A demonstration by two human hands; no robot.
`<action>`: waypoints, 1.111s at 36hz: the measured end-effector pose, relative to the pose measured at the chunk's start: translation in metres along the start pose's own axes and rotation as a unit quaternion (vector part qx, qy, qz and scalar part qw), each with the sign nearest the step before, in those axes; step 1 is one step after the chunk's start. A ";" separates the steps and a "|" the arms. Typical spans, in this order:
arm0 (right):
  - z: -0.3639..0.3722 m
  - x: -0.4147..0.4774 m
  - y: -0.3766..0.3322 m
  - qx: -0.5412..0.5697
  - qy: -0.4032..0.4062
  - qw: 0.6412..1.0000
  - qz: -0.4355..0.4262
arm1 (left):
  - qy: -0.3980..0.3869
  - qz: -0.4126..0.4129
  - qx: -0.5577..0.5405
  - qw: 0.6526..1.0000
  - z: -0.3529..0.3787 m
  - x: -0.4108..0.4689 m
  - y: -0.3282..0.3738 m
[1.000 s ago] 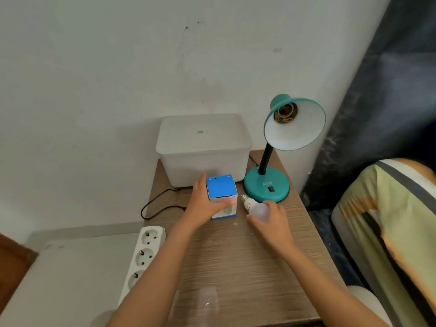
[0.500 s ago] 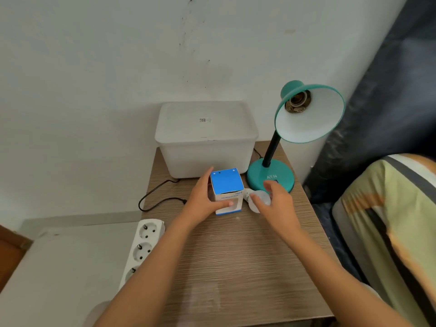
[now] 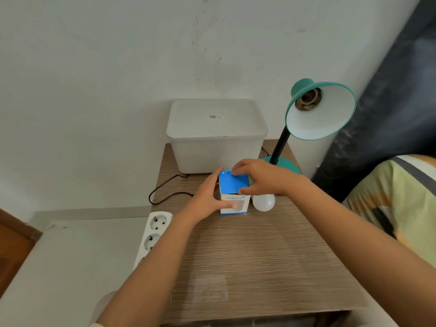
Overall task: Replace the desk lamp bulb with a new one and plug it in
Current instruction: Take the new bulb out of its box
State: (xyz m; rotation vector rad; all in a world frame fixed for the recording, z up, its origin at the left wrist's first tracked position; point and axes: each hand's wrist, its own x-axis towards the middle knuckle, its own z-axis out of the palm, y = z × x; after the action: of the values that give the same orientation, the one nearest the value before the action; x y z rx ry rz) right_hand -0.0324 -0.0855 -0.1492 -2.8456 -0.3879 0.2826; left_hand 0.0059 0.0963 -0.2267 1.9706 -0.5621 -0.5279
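A teal desk lamp (image 3: 318,109) stands at the back right of the wooden table (image 3: 247,256), its socket bare inside the white shade. A small blue-and-white bulb box (image 3: 233,187) stands upright in front of it. My left hand (image 3: 207,197) grips the box's left side and front. My right hand (image 3: 264,177) has thumb and fingers pinching the blue top flap. A white bulb (image 3: 264,201) lies loose on the table just right of the box, under my right wrist. The lamp's black cord (image 3: 165,187) trails off the table's left edge.
A white plastic tub (image 3: 215,135) sits upside down against the wall behind the box. A white power strip (image 3: 153,232) lies beside the table's left edge on a lower white surface. A striped pillow or bedding (image 3: 396,208) borders the right side.
My right hand let go of the white bulb, leaving it on the table, and moved left onto the top of the box. My left hand stays on the box.
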 end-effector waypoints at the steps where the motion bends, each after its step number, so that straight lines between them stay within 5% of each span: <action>1: -0.001 0.000 0.000 -0.003 -0.006 1.000 -0.004 | -0.003 0.000 0.005 1.000 0.000 0.000 0.000; 12: 0.017 -0.013 0.004 -0.047 0.073 0.994 -0.070 | -0.007 0.003 -0.002 1.000 0.000 0.003 -0.005; 19: 0.015 -0.006 -0.004 0.201 0.274 0.940 0.001 | 0.002 0.027 -0.048 0.998 0.004 -0.006 -0.010; 28: 0.010 0.023 -0.004 0.381 0.337 0.852 0.123 | 0.026 0.036 -0.040 0.998 0.012 -0.018 -0.012; 40: 0.019 -0.012 -0.001 0.281 0.387 0.873 0.096 | 0.038 0.033 -0.047 0.998 0.014 -0.016 -0.016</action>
State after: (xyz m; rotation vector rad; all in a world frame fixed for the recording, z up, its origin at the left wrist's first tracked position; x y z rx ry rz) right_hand -0.0481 -0.0831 -0.1654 -2.1680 0.1359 -0.6105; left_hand -0.0125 0.1027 -0.2446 1.8681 -0.5430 -0.4278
